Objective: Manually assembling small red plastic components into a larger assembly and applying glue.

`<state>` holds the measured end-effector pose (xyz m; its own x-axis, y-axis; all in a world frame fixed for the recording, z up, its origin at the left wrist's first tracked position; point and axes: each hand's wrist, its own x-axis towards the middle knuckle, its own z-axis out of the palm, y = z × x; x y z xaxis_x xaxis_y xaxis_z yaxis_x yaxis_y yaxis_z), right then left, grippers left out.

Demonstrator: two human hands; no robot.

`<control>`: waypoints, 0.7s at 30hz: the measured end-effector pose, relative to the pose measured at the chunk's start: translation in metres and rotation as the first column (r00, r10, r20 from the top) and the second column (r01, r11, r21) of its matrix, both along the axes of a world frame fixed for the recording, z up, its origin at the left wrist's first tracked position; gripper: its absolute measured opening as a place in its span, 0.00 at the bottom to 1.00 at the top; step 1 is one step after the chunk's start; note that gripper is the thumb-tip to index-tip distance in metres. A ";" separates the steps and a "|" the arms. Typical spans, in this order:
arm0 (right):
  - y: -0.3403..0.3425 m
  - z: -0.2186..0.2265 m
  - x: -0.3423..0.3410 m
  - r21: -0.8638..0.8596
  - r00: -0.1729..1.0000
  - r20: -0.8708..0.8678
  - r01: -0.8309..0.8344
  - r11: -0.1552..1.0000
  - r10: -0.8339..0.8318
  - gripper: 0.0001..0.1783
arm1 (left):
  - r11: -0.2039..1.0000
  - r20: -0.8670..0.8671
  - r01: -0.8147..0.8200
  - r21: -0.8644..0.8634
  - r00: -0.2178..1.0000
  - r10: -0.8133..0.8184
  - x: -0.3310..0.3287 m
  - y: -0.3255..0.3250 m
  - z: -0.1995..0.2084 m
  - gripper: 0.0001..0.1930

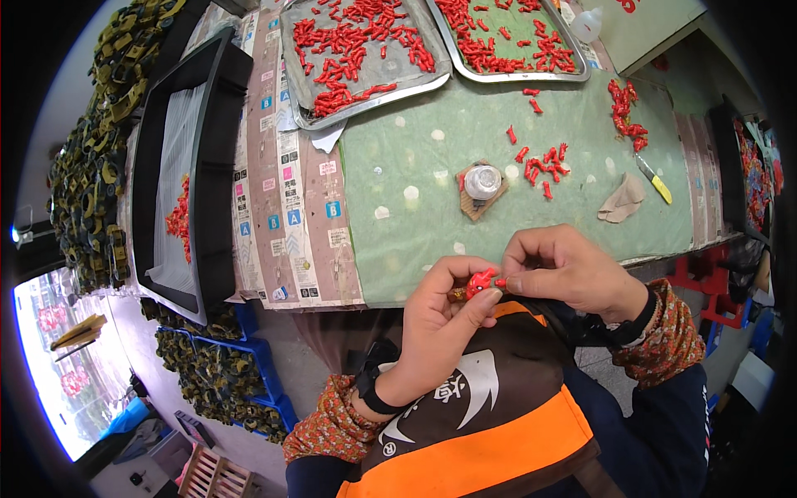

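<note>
Near the front edge of the table, my left hand pinches a small red toy figure piece between thumb and fingers. My right hand is closed beside it, its thumb and forefinger gripping a smaller red plastic part that meets the figure piece or sits very close to it. Whether the two are joined I cannot tell. Beyond my hands stands a small clear jar on a piece of cardboard. Several loose red parts lie to its right on the green cloth.
Two metal trays of red parts stand at the back. At right lie red figures, a yellow-handled knife and a beige rag. A black bin stands left, near piled camouflage-coloured toy vehicles.
</note>
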<state>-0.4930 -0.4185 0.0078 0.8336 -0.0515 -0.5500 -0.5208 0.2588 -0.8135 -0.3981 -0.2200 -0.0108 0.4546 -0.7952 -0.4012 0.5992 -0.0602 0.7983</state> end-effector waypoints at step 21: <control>0.038 -0.009 -0.006 0.453 0.960 -0.094 0.276 0.848 -0.263 0.10 | 0.995 0.218 -0.094 -0.012 0.971 0.095 -0.003 0.021 -0.014 0.11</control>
<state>-0.4993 -0.3807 -0.0011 0.8081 -0.0096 -0.5889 -0.3960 0.7314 -0.5553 -0.4013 -0.1990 -0.0249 0.6041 -0.7451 -0.2826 0.4133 -0.0103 0.9106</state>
